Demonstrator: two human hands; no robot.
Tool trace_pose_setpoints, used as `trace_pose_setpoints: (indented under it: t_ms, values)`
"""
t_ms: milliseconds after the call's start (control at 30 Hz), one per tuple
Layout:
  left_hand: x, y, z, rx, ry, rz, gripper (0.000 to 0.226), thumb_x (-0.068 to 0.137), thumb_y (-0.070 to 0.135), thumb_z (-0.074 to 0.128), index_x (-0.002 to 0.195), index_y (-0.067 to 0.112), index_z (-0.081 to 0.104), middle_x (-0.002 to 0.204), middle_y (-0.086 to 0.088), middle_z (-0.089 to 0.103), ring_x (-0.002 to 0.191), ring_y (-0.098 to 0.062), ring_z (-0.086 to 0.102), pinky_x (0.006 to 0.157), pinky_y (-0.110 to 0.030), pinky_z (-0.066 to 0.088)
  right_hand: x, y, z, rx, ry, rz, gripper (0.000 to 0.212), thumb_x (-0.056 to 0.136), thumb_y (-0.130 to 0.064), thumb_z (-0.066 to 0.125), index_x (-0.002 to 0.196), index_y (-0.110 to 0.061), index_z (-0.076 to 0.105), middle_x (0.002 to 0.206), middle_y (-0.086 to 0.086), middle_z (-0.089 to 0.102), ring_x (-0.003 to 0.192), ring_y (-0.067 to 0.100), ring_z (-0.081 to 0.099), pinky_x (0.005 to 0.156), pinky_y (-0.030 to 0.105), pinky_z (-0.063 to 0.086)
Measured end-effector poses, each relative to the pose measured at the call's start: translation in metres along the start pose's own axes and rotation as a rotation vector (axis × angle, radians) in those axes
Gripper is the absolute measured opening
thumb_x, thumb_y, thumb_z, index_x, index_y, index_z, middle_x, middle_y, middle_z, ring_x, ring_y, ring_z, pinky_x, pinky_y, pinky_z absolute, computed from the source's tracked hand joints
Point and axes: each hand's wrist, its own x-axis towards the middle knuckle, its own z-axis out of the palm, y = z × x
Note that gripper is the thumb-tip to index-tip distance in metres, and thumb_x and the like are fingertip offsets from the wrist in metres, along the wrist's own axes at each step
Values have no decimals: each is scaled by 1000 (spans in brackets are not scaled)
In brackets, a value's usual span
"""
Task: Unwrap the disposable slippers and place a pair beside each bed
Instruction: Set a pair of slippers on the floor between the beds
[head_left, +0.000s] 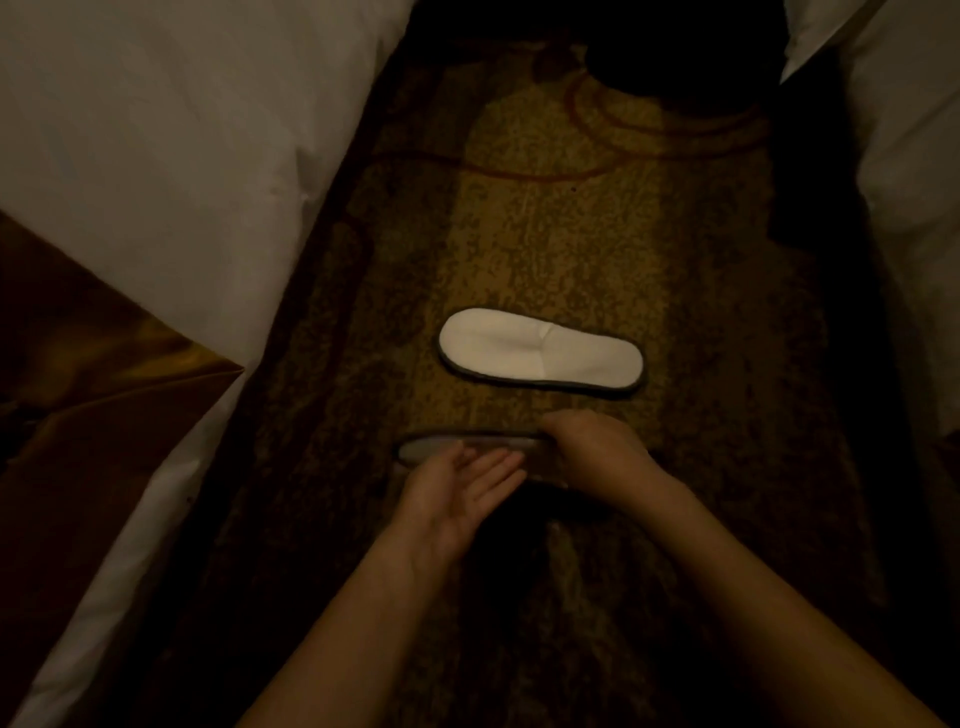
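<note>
A white disposable slipper (540, 353) with a dark edge lies flat on the patterned carpet between two beds, toe to the left. Just nearer to me a second slipper (441, 448) lies in shadow, mostly covered by my hands. My right hand (592, 447) is closed over that slipper's right half. My left hand (462, 488) hovers palm up with its fingers apart, just in front of the slipper's left half and holding nothing. No wrapper is in sight.
A bed with white linen (182, 156) and a gold-brown runner (88, 374) lines the left side. Another white bed (914, 208) lines the right. A dark round object (680, 57) stands at the far end of the aisle carpet (545, 234).
</note>
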Motion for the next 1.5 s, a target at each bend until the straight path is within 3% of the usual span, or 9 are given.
trace_pose_setpoints:
  t_ms: [200,267,367,500,633,1033,1167,1333,1500]
  values:
    - [9,17,-6,421,237,350,22,96,9,42,117,8,49,94,-11,60,80,-21,61,68,-33,54,38,21,15,126,-132,-15,25,90,-17,48,113,-9,52,122,17,58,108,32,56,80,33,43]
    - [22,25,-16,720,361,472,31,93,7,44,123,12,52,113,-17,58,95,-26,58,84,-41,51,53,30,23,134,-139,10,30,91,-18,46,120,-9,49,128,17,54,112,32,54,87,35,43]
    - [45,38,-31,1268,424,614,46,91,11,46,137,18,44,145,-13,38,130,-31,38,106,-39,35,63,38,39,34,38,59,46,93,-22,45,138,-13,38,135,16,47,121,32,45,98,39,39]
    - [75,48,-35,1603,392,525,63,91,21,50,148,24,23,157,-9,17,142,-35,17,115,-44,22,51,30,70,16,172,-30,81,86,-49,54,148,-13,16,149,15,28,136,31,27,114,40,19]
    - [86,39,-35,1646,364,458,68,91,23,51,149,23,17,158,-7,16,142,-35,16,115,-43,22,37,31,92,-22,149,-98,107,72,-56,68,149,-13,6,156,14,11,144,30,10,119,45,2]
    - [82,20,-40,1662,283,518,62,93,19,46,149,18,21,159,-6,15,145,-28,11,118,-37,15,12,38,110,80,262,-40,106,71,-58,66,149,-14,9,157,10,13,145,25,9,118,36,-3]
    - [80,20,-34,1618,317,549,61,92,20,46,148,22,21,158,-7,18,144,-29,14,118,-42,17,15,36,104,158,238,-21,103,73,-61,62,149,-16,9,157,9,11,144,25,8,118,37,1]
    - [91,51,-9,1496,275,688,62,90,16,50,148,15,25,154,-12,29,141,-35,24,117,-47,23,49,53,62,174,403,125,90,84,-51,57,149,-11,9,157,15,8,145,31,5,118,42,7]
    - [107,82,18,1436,158,621,63,90,17,54,146,17,27,148,-17,36,136,-36,33,113,-49,31,87,86,22,85,285,167,94,82,-51,59,149,-13,5,158,16,3,146,32,1,118,42,2]
